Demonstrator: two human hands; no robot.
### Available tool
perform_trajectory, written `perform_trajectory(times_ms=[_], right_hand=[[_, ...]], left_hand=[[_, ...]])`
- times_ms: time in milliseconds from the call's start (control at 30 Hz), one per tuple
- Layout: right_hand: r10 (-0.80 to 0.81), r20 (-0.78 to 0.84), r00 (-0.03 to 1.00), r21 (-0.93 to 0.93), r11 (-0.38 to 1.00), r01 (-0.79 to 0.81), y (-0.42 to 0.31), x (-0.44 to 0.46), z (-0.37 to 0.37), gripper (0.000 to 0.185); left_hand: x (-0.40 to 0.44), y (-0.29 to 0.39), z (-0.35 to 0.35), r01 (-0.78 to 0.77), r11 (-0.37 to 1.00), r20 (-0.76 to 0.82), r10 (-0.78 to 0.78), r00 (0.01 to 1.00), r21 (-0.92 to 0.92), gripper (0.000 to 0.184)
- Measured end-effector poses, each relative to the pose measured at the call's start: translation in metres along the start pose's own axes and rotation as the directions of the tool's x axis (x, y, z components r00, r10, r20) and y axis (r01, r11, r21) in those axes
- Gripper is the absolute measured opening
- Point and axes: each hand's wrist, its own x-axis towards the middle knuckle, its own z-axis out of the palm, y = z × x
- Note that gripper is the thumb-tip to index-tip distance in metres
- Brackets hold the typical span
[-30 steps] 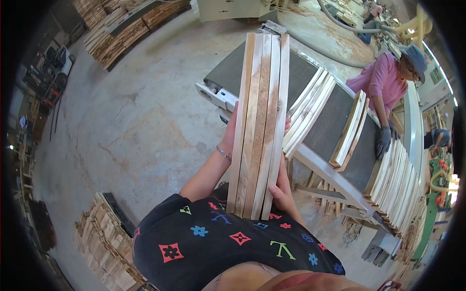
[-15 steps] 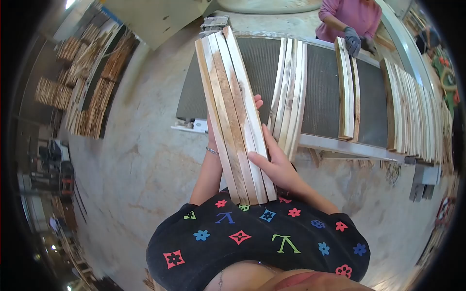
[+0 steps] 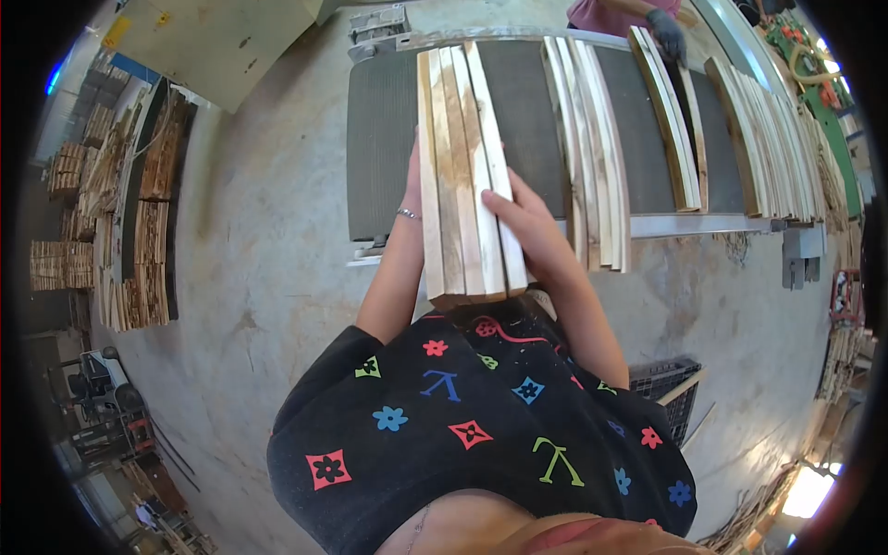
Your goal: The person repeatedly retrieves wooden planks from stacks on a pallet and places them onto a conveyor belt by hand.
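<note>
A bundle of several long wooden strips [image 3: 460, 185], pale with a brown patch, is held in front of me between my hands. My right hand [image 3: 532, 222] grips its right side, thumb on the top face and fingers against the edge. My left hand [image 3: 413, 171] is on the left side, its fingers mostly hidden behind the wood. The bundle's far part is over a dark ribbed table [image 3: 381, 139]; its near end is close to my shirt. Just right of my right hand, another group of strips [image 3: 592, 157] lies on the table, overhanging the front edge.
A co-worker's gloved hand [image 3: 666, 35] touches a few strips [image 3: 664, 120] further right on the table. Beyond them stands a long row of strips [image 3: 772, 148]. Wood stacks [image 3: 153, 231] are at the left, and a black crate [image 3: 661, 384] sits on the floor at right.
The bundle has turned from leaning left to nearly upright in view, and its near end has moved away from my shirt, showing the end faces. My view has shifted as well.
</note>
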Motion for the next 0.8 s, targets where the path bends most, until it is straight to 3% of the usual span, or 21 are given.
perform_trajectory(times_ms=[100, 167, 200, 233, 267, 300, 400, 467, 533, 633, 667, 800], right_hand=[[0.021, -0.015, 1.0, -0.018, 1.0, -0.021, 0.0, -0.002, 0.0, 0.053], [-0.018, -0.13, 0.991, -0.116, 0.993, 0.003, 0.015, 0.001, -0.009, 0.051], [-0.14, -0.196, 0.971, -0.46, 0.887, 0.034, 0.032, 0.004, -0.021, 0.048], [-0.272, -0.213, 0.938, -0.748, 0.664, 0.023, 0.05, 0.008, -0.039, 0.045], [-0.4, -0.18, 0.899, -0.934, 0.357, -0.028, 0.067, 0.014, -0.057, 0.044], [-0.398, -0.171, 0.902, -0.84, 0.536, 0.078, 0.083, 0.022, -0.071, 0.039], [-0.328, -0.16, 0.931, -0.826, 0.561, 0.055, 0.059, 0.011, -0.048, 0.04], [-0.289, -0.195, 0.937, -0.802, 0.597, 0.018, 0.05, 0.016, -0.039, 0.041], [-0.268, -0.243, 0.932, -0.759, 0.651, -0.01, 0.046, 0.018, -0.032, 0.042], [-0.373, -0.15, 0.915, -0.855, 0.514, 0.07, 0.062, 0.037, -0.042, 0.042], [-0.406, -0.095, 0.909, -0.885, 0.452, 0.11, 0.064, 0.04, -0.044, 0.042], [-0.377, -0.062, 0.924, -0.894, 0.433, 0.117, 0.057, 0.04, -0.043, 0.039]], left_hand=[[0.006, 0.0, -0.031, -0.044, 0.996, -0.105, 0.053, 0.993, 0.083, 0.063], [-0.007, -0.003, -0.013, -0.078, 0.943, -0.44, 0.223, 0.87, 0.325, 0.066], [-0.014, 0.013, -0.018, 0.241, 0.561, -0.467, 0.303, 0.831, 0.792, 0.067], [-0.021, 0.034, -0.026, 0.49, -0.067, -0.429, 0.391, 0.815, 0.869, 0.071], [-0.033, 0.039, -0.013, 0.587, -0.359, -0.419, 0.446, 0.791, 0.725, 0.07], [-0.044, 0.045, -0.014, 0.573, -0.504, -0.383, 0.435, 0.815, 0.646, 0.063], [-0.054, 0.046, -0.018, 0.5, -0.488, -0.298, 0.435, 0.85, 0.715, 0.056], [-0.052, 0.034, -0.023, 0.371, -0.351, -0.149, 0.521, 0.84, 0.86, 0.055], [-0.052, 0.03, -0.013, 0.396, -0.096, -0.304, 0.487, 0.819, 0.913, 0.06], [-0.042, 0.022, 0.005, 0.401, -0.269, -0.263, 0.429, 0.864, 0.876, 0.065], [-0.041, 0.019, 0.004, 0.393, -0.257, -0.262, 0.425, 0.866, 0.883, 0.065], [-0.037, 0.015, -0.008, 0.347, -0.254, -0.207, 0.449, 0.869, 0.903, 0.062]])
